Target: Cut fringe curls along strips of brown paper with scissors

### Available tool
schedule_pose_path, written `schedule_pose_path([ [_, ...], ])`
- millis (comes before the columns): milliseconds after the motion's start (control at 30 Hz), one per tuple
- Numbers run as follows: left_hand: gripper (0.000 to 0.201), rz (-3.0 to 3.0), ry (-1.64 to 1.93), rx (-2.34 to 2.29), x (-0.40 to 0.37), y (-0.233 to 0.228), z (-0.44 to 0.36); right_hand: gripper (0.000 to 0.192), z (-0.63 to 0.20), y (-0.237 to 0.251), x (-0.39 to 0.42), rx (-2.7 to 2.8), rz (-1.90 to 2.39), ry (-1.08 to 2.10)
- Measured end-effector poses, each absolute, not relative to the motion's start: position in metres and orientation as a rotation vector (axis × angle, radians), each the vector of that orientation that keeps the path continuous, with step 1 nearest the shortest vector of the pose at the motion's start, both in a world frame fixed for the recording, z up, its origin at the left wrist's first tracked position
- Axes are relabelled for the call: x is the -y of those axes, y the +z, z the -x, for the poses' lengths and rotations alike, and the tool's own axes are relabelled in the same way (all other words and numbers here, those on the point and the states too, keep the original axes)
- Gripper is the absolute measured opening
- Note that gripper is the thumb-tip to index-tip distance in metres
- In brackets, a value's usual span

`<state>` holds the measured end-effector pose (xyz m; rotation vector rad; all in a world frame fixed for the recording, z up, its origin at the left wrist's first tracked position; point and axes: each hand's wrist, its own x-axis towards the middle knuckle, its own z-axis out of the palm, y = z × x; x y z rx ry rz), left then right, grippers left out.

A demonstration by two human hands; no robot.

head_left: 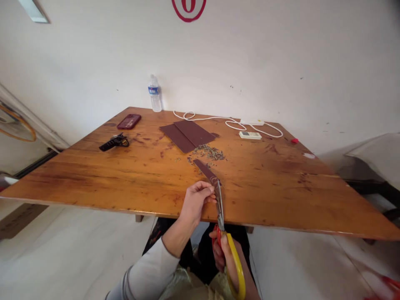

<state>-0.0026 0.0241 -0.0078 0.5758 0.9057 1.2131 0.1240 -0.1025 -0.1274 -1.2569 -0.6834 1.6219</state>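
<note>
Bottle (154, 93) behind phone (129, 121); table (93, 175)

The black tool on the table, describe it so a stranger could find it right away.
Start at the wooden table and go to its far left part. Just in front of the dark red phone lies the black tool, long, narrow and angled. It is the only black thing there.

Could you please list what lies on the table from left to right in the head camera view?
Black tool → dark red phone → water bottle → brown sheets → white remote → small red piece.
</note>
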Motion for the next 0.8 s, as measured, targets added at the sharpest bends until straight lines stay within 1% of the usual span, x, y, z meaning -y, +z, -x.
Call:
schedule_pose_path([
  [100, 0.03, -0.562, 1.207, -0.898, -0.024, -0.007, 0.002, 0.081, -0.122, -0.124, 0.104, 0.575, 1.232, 1.712],
  [300, 0.032, -0.51, 1.228, -0.893, -0.024, -0.005, 0.002, 0.08, -0.115, -0.123, 0.105, 0.725, 1.187, 1.521],
  [433, 0.031, -0.51, 1.231, -0.893, -0.024, -0.004, 0.003, 0.078, -0.116, -0.119, 0.104, 0.819, 1.214, 1.465],
  [800, 0.029, -0.514, 1.223, -0.909, -0.024, -0.003, 0.002, 0.08, -0.115, -0.118, 0.104, 0.564, 1.209, 1.654],
])
